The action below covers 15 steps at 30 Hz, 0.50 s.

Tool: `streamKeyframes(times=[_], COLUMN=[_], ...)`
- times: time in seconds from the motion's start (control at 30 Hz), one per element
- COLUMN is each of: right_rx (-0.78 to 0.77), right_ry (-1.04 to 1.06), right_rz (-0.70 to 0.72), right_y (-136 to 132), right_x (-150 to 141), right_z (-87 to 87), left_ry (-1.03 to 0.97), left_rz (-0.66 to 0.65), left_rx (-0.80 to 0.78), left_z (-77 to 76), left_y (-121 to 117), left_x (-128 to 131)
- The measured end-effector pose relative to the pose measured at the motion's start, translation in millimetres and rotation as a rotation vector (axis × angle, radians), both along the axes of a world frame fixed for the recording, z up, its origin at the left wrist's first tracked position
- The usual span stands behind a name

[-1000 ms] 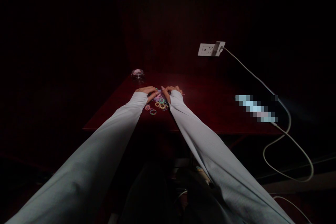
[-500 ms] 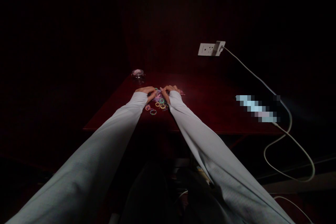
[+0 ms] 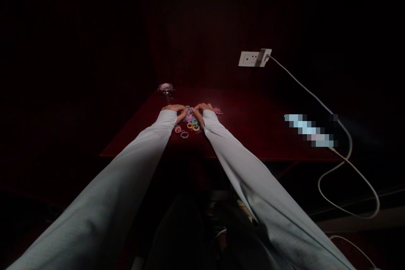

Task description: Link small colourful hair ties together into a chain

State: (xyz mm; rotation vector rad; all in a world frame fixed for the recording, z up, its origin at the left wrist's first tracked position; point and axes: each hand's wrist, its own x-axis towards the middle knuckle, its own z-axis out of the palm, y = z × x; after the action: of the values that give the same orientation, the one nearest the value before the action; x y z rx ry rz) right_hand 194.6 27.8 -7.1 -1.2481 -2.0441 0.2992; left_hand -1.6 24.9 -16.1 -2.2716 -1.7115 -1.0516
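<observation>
Coloured loops that look like hair ties lie heaped on the dark red table [image 3: 247,135]. My left hand [image 3: 174,110] is at the left side of a pink and purple pile [image 3: 189,116], fingers pinched together. Facing it from the right, my right hand [image 3: 202,109] also has its fingers closed. Whatever is between the fingertips is too small to make out. Closer to me lie yellow loops [image 3: 196,128], a coral loop [image 3: 177,129] and a green loop [image 3: 184,135]. A pink bunch [image 3: 217,111] rests just beyond my right hand.
A clear glass jar [image 3: 166,91] with something pale at its top stands at the back left. On the wall, a white socket [image 3: 249,59] holds a charger, whose white cable [image 3: 311,93] runs down to a blurred-out device [image 3: 308,130] at the table's right.
My right hand has shifted slightly left, and its fingers have lowered toward the pile. More of the pink bunch shows beside it. My left hand has barely moved.
</observation>
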Motion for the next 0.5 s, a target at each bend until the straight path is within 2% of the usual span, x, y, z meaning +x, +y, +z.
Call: streamKeyframes(times=[0.5], right_rx=[0.033], right_ry=[0.032], right_rz=[0.048], right_y=[6.1], right_x=[1.5], right_z=[-4.4], left_ry=[-0.032], left_rz=[0.045], left_rx=[-0.001], left_z=[-2.2], left_y=[3.2], left_x=[0.7])
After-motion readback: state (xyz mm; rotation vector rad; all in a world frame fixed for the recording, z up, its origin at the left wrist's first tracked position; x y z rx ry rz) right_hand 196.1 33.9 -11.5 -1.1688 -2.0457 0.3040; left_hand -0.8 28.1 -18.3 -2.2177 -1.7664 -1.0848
